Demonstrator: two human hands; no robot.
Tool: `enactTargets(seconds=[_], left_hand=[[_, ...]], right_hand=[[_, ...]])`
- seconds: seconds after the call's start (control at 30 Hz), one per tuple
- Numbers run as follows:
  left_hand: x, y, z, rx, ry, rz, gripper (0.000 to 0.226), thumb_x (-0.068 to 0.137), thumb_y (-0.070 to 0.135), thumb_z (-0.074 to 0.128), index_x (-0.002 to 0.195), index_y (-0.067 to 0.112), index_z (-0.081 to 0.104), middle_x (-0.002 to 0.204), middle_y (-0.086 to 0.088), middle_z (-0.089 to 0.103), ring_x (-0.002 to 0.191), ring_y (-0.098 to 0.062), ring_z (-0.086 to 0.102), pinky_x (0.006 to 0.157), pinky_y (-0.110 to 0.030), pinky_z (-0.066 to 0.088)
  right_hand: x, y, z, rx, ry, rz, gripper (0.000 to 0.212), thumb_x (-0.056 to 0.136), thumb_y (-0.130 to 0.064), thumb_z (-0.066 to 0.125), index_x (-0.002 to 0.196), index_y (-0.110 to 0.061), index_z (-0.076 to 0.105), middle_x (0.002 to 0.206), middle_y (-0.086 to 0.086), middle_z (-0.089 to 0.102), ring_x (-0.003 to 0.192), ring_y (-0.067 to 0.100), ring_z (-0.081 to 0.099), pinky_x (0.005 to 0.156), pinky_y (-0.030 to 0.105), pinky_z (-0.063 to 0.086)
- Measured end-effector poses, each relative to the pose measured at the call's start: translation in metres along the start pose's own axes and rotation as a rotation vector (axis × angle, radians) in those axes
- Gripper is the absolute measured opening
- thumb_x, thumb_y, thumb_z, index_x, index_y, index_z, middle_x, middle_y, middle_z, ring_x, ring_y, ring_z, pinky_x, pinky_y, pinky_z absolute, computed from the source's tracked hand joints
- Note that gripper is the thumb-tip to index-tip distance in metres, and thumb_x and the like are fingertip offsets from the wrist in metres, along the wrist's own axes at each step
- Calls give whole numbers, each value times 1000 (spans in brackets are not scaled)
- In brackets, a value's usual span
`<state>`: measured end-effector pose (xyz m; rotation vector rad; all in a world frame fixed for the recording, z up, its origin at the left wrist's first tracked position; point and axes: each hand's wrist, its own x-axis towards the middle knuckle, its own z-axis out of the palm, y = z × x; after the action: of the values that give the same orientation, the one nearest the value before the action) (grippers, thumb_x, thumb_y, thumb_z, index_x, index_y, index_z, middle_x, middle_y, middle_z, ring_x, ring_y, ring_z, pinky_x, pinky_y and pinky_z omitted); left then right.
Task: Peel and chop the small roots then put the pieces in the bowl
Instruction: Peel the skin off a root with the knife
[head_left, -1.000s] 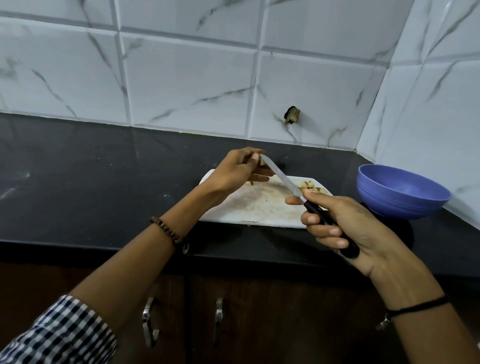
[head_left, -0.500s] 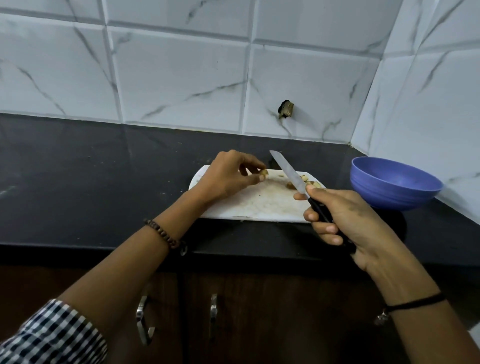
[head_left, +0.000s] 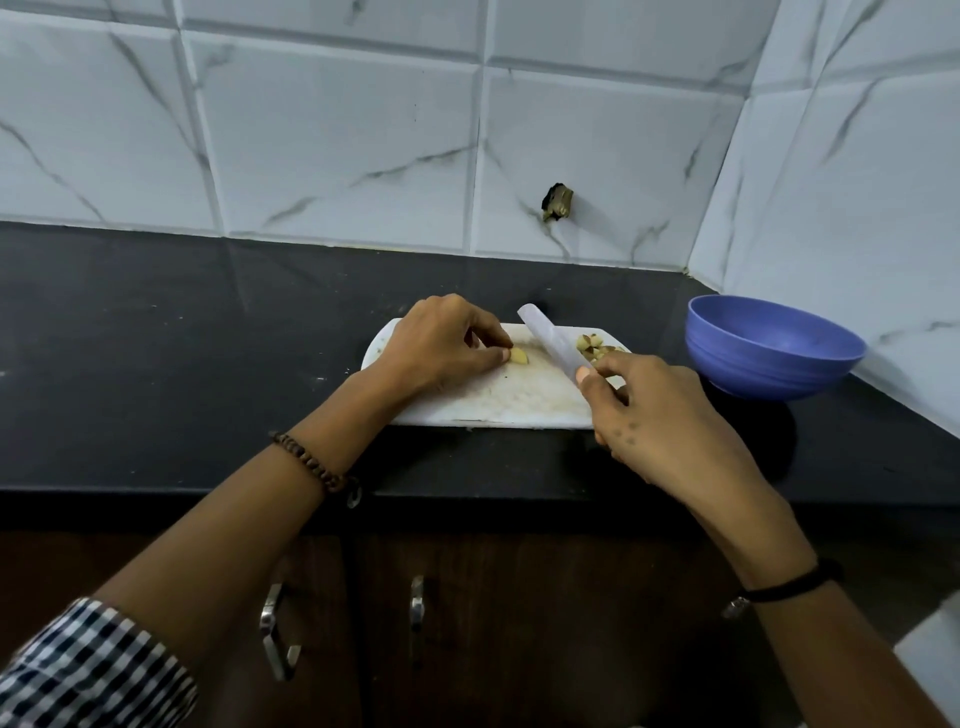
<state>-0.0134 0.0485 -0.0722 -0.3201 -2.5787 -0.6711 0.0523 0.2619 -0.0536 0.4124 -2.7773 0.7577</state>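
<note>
My left hand (head_left: 441, 343) was curled, and its thumb and fingers pinched a small pale root piece (head_left: 518, 356) down on the white cutting board (head_left: 493, 405). My right hand (head_left: 660, 415) was closed tight around the handle of the knife (head_left: 553, 343). The hand hid the handle, so I only saw the blade. The blade pointed far and left, over the board, just to the right of the root piece. It looked blurry, and I could not tell if its edge touched the board.

A pile of cut pieces (head_left: 592, 345) lay on the far right part of the board, just past the blade. The blue bowl (head_left: 769, 348) stood on the black tabletop (head_left: 156, 364), to the right of the board and apart from it. I could not see anything in it.

I thought the next cut was the tricky part. The root piece was tiny, so my fingertips sat very near the blade. If the piece rolled or slid, the knife could nick a finger. A swing to the right could also push the pile off the board.
</note>
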Motion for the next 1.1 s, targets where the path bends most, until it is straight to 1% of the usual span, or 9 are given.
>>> enactTargets(seconds=[0.13, 0.33, 0.43, 0.57, 0.7, 0.77, 0.87, 1.0, 1.1], left_hand=[[0, 0, 2, -2, -2, 44, 20, 84, 39, 68, 103, 35, 75, 87, 17, 72, 80, -4, 61, 70, -21, 42], [2, 0, 4, 26, 26, 57, 15, 84, 34, 68, 95, 36, 78, 77, 19, 66, 77, -7, 61, 59, -10, 32], [2, 0, 7, 24, 44, 45, 15, 83, 33, 68, 94, 37, 78, 74, 17, 64, 75, -7, 59, 57, -14, 32], [3, 1, 9, 32, 49, 47, 17, 83, 32, 68, 94, 39, 78, 80, 14, 68, 77, -9, 58, 62, -23, 37], [2, 3, 10, 56, 68, 47, 18, 83, 32, 67, 95, 42, 77, 72, 15, 58, 74, -8, 53, 59, -22, 32], [1, 4, 9, 60, 73, 52, 17, 83, 33, 67, 94, 43, 76, 70, 16, 56, 72, -8, 53, 54, -15, 28], [1, 3, 8, 38, 72, 39, 14, 84, 35, 69, 95, 40, 77, 63, 22, 51, 71, -7, 52, 53, -11, 25], [1, 2, 8, 26, 61, 35, 14, 84, 37, 70, 95, 34, 79, 62, 26, 50, 71, -5, 52, 55, -17, 32], [0, 2, 8, 15, 57, 35, 13, 84, 36, 71, 94, 34, 78, 62, 26, 50, 74, -6, 56, 63, -23, 38]], right_hand=[[-1, -6, 0, -58, -14, -5, 33, 102, -39, 42, 121, -20, 61, 78, -5, 60, 68, 8, 60, 59, 20, 47], [-2, -13, 2, -84, -56, 13, 31, 102, -39, 42, 119, -21, 61, 78, -4, 60, 70, 9, 60, 66, 32, 54], [-1, -17, 4, -134, -66, 11, 34, 102, -38, 41, 122, -20, 62, 77, -3, 54, 71, 10, 58, 63, 31, 51], [7, -23, 12, -234, -64, 61, 36, 102, -40, 41, 121, -19, 62, 88, 3, 57, 77, 17, 61, 67, 35, 53], [13, -35, 19, -336, -43, 40, 22, 102, -30, 42, 107, -15, 57, 103, 6, 56, 81, 21, 51, 67, 33, 38], [11, -41, 19, -363, -33, 4, 16, 103, -25, 41, 104, -16, 54, 91, 2, 49, 76, 20, 42, 67, 32, 35], [6, -45, 18, -353, -100, 9, 10, 103, -24, 41, 100, -17, 47, 76, -4, 29, 76, 19, 42, 68, 34, 36], [-4, -42, 11, -342, -182, 37, 17, 102, -27, 45, 106, -14, 55, 81, 0, 43, 83, 22, 58, 68, 35, 42], [-8, -43, -1, -349, -243, 59, 18, 100, -27, 50, 111, -16, 58, 91, 3, 52, 82, 20, 59, 66, 33, 43]])
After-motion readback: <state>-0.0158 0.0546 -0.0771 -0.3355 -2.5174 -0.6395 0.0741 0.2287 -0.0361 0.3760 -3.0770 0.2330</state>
